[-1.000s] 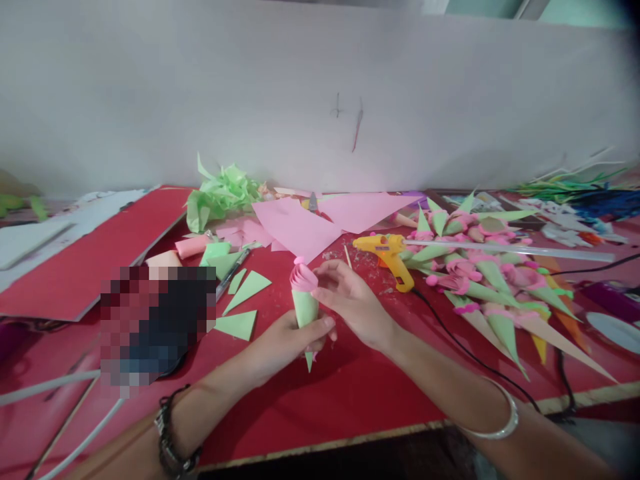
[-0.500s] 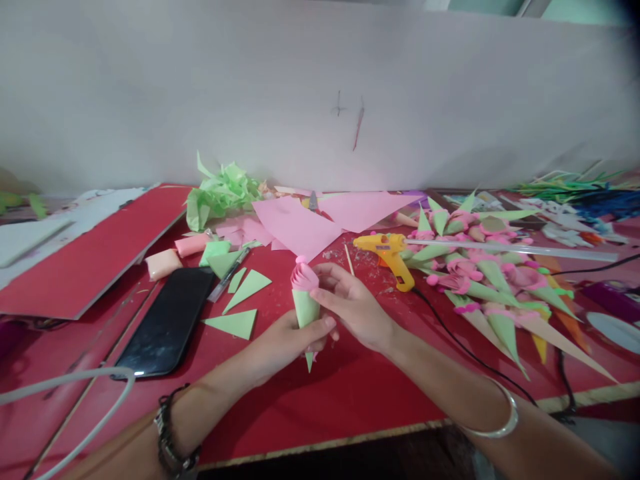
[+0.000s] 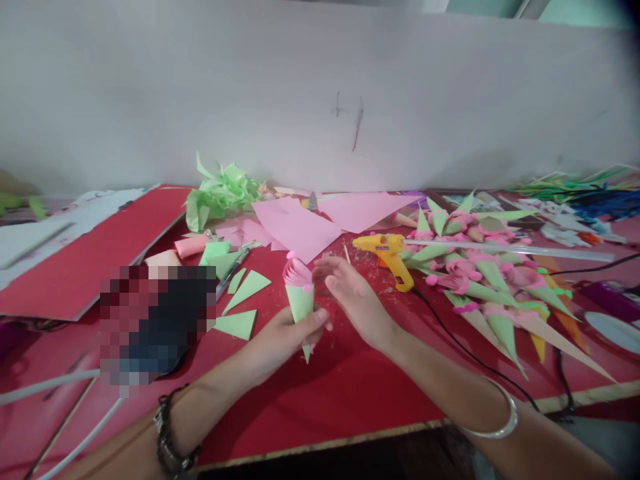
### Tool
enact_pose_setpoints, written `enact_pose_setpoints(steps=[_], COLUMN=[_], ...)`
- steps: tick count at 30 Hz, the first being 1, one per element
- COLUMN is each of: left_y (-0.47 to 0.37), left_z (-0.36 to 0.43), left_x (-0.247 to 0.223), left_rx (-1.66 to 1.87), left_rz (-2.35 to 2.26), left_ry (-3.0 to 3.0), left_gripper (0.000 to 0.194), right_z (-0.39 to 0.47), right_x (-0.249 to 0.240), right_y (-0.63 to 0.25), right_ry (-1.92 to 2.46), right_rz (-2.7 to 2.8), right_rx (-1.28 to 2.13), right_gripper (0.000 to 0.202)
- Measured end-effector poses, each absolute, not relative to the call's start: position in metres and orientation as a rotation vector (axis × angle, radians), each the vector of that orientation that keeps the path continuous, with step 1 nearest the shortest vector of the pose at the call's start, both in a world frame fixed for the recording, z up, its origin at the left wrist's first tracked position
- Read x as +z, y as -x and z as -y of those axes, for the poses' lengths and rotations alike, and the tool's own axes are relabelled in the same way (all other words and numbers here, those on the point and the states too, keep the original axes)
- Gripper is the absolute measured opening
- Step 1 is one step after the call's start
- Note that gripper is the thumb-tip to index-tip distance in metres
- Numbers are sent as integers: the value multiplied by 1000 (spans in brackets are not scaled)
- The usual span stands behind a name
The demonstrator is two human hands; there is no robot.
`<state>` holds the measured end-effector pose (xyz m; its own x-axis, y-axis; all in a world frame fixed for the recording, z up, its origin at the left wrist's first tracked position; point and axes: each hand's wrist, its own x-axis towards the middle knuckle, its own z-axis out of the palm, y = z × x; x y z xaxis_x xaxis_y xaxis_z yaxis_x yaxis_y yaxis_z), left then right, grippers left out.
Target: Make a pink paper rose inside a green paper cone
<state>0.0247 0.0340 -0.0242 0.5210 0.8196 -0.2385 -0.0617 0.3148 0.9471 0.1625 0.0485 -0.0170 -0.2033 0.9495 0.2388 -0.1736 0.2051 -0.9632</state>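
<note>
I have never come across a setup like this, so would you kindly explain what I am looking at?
There is no machine here: these are a person's two bare hands, seen by a camera worn on the head, looking forward and down. The left hand holds a pale green paper cone with pink folds at its top. The right hand is beside it, fingers loosely open. On the red table lie cut green pieces to the left, pink sheets further back, and a yellow glue gun to the right, next to a pile of similar cones. A pixelated patch hides part of the left side.
</note>
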Motion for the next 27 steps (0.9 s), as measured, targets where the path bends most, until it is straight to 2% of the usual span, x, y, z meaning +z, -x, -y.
enact_pose_setpoints(steps=[4,8,12,17,27], left_y=[-23,-21,-22,-23,-21], left_z=[-38,-40,-40,-40,-40], left_x=[-26,-27,-24,-19,-19], left_rx=[888,917,885,847,795], left_rz=[-828,-790,-710,-638,-681], left_ry=[-919,-841,-835,-924,-971], left_gripper=[30,29,31,28,43], right_z=[-44,-40,-41,-45,-47], right_x=[-10,-6,-7,-9,-10], right_y=[-167,-167,-166,-166,-167], right_ry=[811,803,822,824,931], right_rz=[1682,1836,1743,1495,1410], right_rx=[926,801,801,976,1005], right_gripper=[16,15,8,9,15])
